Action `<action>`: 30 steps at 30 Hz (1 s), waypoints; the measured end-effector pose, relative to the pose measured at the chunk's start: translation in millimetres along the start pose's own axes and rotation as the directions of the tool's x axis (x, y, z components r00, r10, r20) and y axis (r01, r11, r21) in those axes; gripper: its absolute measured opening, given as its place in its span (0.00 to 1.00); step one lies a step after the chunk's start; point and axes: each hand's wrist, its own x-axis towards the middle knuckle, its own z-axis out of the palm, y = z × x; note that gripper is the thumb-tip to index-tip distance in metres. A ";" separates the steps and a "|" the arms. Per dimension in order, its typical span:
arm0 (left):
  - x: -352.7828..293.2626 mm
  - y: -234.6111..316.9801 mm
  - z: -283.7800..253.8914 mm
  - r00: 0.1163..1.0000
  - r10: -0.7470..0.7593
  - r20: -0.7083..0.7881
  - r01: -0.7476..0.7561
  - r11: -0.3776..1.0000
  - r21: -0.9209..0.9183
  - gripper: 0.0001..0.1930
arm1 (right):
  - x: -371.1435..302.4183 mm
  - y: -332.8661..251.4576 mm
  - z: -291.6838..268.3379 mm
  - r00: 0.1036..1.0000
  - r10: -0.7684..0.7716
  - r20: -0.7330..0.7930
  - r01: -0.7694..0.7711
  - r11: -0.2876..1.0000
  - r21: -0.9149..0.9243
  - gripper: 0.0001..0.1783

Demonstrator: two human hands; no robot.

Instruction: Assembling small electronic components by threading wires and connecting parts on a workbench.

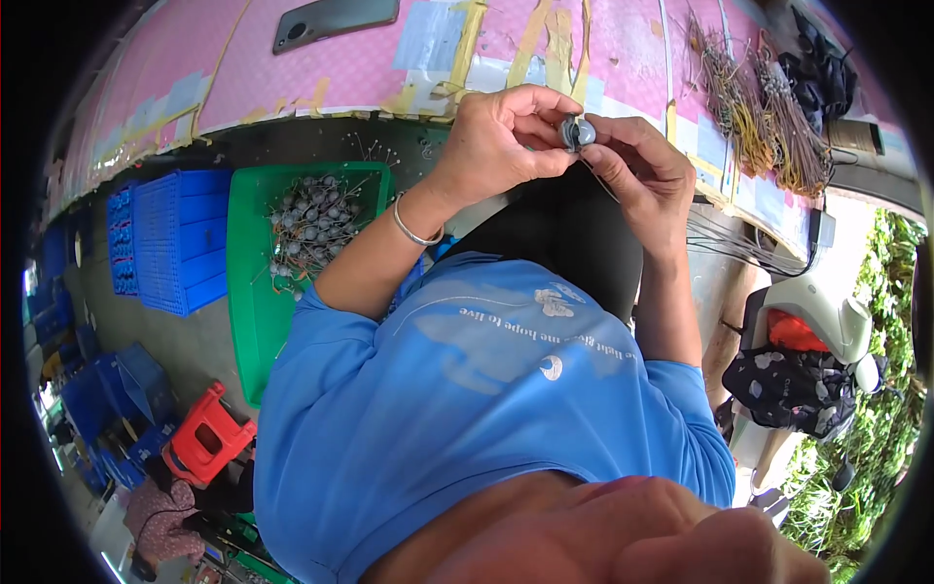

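Observation:
Both hands meet over the table's near edge around a small shiny grey round part [578, 133] with a dark gap across it. A thin wire or cord runs up from it past the table edge. My left hand [511, 136], with a silver bangle [413, 226] at the wrist, pinches its left side between thumb and fingers. On the other side, the thumb and fingers of my right hand [642, 175] close on the same part. The fingertips hide some of it, so its exact kind is unclear.
A green tray [243, 321] at my left holds several similar grey round parts with wires [316, 219]. Blue crates [180, 243] stand beyond it. On the pink-covered table [263, 88] lie a phone [336, 21] and bundles of wires [778, 127]. A red stool [209, 435] and another person [163, 516] are lower left.

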 end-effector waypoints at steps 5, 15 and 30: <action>-5.5 6.0 4.6 1.000 0.006 -0.016 -0.005 0.999 0.033 0.22 | -6.0 -5.6 3.1 0.999 0.015 -0.030 -0.016 0.999 -0.044 0.11; -2.0 15.9 15.2 0.944 0.329 -0.021 -0.255 0.769 0.586 0.19 | -7.3 -1.2 7.3 0.979 0.170 -0.113 -0.174 0.984 -0.029 0.10; 3.9 24.7 25.8 0.982 0.185 -0.023 -0.171 0.943 0.285 0.26 | 7.5 19.1 4.5 0.990 0.124 0.070 -0.135 0.664 0.736 0.16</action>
